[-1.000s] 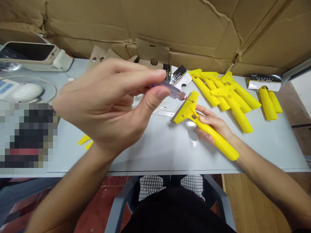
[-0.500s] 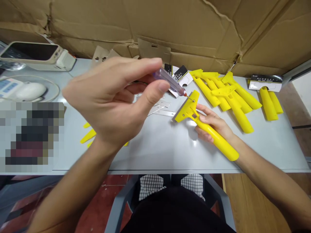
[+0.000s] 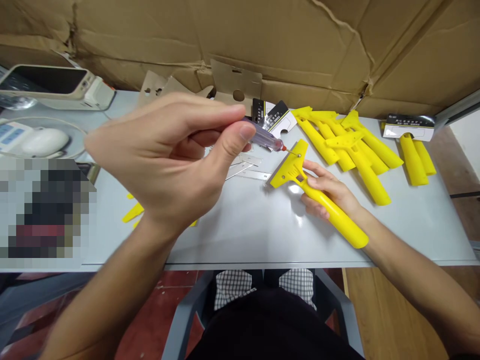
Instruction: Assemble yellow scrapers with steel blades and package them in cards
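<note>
My left hand [image 3: 187, 155] is closed around the clear purplish handle of a screwdriver [image 3: 266, 137], thumb and forefinger pinching it. The thin shaft meets a small screw [image 3: 298, 155] on the head of a yellow scraper [image 3: 326, 204]. My right hand [image 3: 333, 192] holds that scraper from behind, fingers around the neck, its handle slanting down to the right. A metal blade edge shows along the left side of the scraper's head. Flat metal blades [image 3: 255, 174] lie on the table just beyond the left hand, partly hidden by it.
Several yellow scrapers [image 3: 360, 150] lie piled at the back right, with two carded handles [image 3: 414, 160] beside them. Printed cards [image 3: 275, 117] and brown cardboard pieces [image 3: 238, 82] stand at the back. Small yellow pieces [image 3: 133, 212] lie under my left wrist. A phone [image 3: 45, 80] rests at the far left.
My left hand has shifted slightly left and down, and the screwdriver lies at a flatter slant with its tip still at the screw. The right hand and scraper stay put.
</note>
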Tool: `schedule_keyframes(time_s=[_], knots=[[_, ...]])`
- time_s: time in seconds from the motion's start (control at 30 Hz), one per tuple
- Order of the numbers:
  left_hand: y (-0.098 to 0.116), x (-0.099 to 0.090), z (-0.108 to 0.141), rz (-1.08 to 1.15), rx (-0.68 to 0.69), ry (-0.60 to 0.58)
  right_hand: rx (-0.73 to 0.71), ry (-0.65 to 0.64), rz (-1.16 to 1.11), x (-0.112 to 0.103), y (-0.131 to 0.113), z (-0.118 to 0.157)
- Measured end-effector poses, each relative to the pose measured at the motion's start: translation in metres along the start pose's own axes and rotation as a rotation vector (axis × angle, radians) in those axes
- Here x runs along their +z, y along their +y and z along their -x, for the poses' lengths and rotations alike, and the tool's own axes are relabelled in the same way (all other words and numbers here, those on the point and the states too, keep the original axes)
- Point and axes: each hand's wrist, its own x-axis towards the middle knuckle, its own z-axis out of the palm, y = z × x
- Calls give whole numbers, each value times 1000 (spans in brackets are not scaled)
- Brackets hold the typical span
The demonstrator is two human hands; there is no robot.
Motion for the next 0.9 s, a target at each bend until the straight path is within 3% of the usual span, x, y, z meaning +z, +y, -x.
schedule_keyframes(time_s=[0.37,0.53,0.63,0.77,0.9], knots=[[-3,-4,-7,-18,133,-78,25,-20,8,-5,-2,1],[-8,-5,-7,19,146,-18,15,-73,7,-2,-1,1],[-19,-4,-9,78,54,-24,-23,-92,31,2,0,2],[-46,7,-16,342,9,42,-80,-67,57,6,-2,4],[-66,22,-17,512,-250,87,-65,-8,65,9,-5,6]])
